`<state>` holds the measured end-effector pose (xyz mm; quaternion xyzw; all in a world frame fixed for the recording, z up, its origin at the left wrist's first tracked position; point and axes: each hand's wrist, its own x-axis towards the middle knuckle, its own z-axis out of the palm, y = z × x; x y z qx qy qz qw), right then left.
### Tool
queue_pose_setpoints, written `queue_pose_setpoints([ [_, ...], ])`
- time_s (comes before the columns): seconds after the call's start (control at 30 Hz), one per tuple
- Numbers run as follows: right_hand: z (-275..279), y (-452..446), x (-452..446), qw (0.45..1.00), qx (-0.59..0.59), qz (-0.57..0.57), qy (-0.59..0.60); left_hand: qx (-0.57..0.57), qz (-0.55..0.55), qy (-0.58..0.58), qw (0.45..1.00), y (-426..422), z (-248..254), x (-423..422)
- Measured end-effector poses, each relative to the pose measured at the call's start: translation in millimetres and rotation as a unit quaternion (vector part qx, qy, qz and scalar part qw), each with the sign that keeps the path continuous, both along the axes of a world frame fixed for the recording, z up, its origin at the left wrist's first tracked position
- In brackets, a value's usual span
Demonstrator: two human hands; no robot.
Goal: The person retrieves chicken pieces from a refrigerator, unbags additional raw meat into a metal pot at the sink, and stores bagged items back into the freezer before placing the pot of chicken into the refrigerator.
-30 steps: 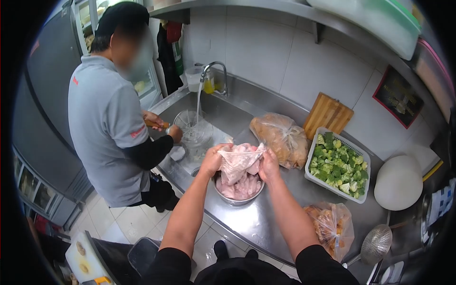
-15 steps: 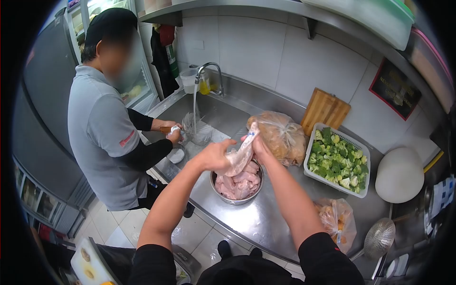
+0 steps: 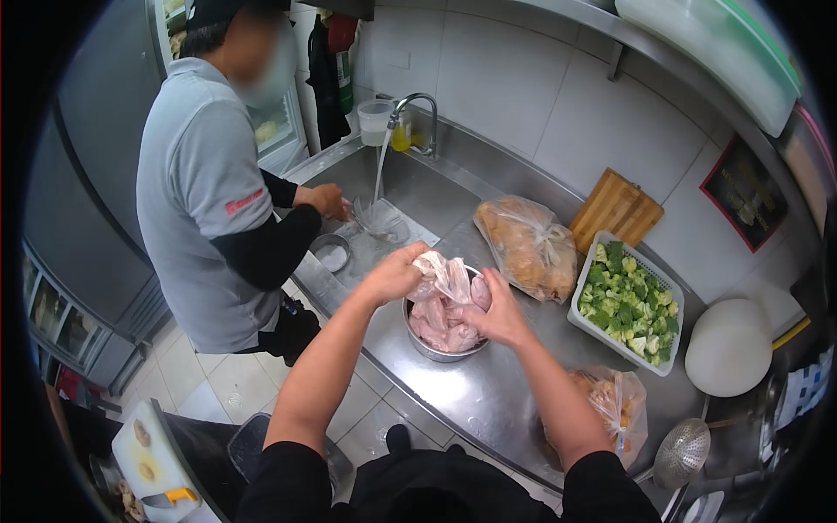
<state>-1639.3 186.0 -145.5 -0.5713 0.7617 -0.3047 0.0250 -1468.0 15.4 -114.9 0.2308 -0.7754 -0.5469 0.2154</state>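
Observation:
A metal bowl (image 3: 433, 354) of raw pink chicken pieces (image 3: 442, 327) stands on the steel counter in front of me. My left hand (image 3: 395, 275) is closed on a crumpled clear plastic bag (image 3: 446, 277), which lies bunched over the far side of the bowl. At the bowl's right edge is my right hand (image 3: 503, 315), its thumb and fingers apart and its thumb against the meat. Part of the bowl's rim is hidden by the bag and my hands.
To the left, a co-worker (image 3: 214, 174) holds a wire strainer (image 3: 381, 222) under the running tap (image 3: 417, 98). Right of the bowl are tied bags of food (image 3: 527, 248), a basket of broccoli (image 3: 629, 301), a cutting board (image 3: 616, 209) and a skimmer (image 3: 682, 453).
The plastic bag, stretched upward between both hands before, is now lowered and bunched over the bowl. My right hand has let go of it and moved down to the bowl's right side.

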Motion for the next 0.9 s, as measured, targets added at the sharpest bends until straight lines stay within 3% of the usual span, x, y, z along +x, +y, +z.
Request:
queue_pose_setpoints([
  [0.1, -4.6, 6.3, 15.0, 0.997, 0.028, -0.015, -0.066, 0.161, 0.000, 0.096, 0.982, -4.9, -2.4, 0.1],
  [0.2, -10.1, -9.1, 8.9, 0.992, 0.053, -0.060, -0.096, 0.199, 0.047, 0.168, 0.964, 2.4, 8.6, -1.8],
  [0.3, 20.8, -26.1, 1.5, 0.968, 0.229, -0.024, -0.101, 0.234, 0.058, 0.186, 0.953, 10.0, 18.5, 5.9],
  [0.4, 13.8, -35.3, -7.9, 0.959, 0.279, 0.006, -0.057, 0.287, 0.077, 0.234, 0.926, 20.2, 14.4, 13.1],
  [0.5, 11.3, -33.2, -20.3, 0.967, 0.253, 0.007, -0.028, 0.314, 0.109, 0.270, 0.903, 29.3, -0.6, 24.8],
  [0.57, 12.0, -33.2, -39.7, 0.940, 0.179, -0.010, -0.290, 0.319, 0.136, 0.282, 0.895, 38.0, -10.5, 40.9],
  [0.6, 10.9, -32.0, -49.0, 0.899, 0.139, -0.019, -0.416, 0.313, 0.151, 0.281, 0.894, 44.7, -17.7, 53.5],
  [0.63, 16.1, -30.3, -51.4, 0.875, 0.099, -0.007, -0.474, 0.305, 0.167, 0.279, 0.895, 51.1, -26.1, 67.6],
  [0.8, 20.5, -30.0, -55.7, 0.832, 0.061, 0.012, -0.551, 0.318, 0.245, 0.212, 0.891, 94.6, -91.0, 163.5],
  [0.9, 18.3, -34.6, -53.0, 0.779, 0.017, 0.049, -0.625, 0.378, 0.353, 0.171, 0.839, 138.4, -103.0, 223.3],
])
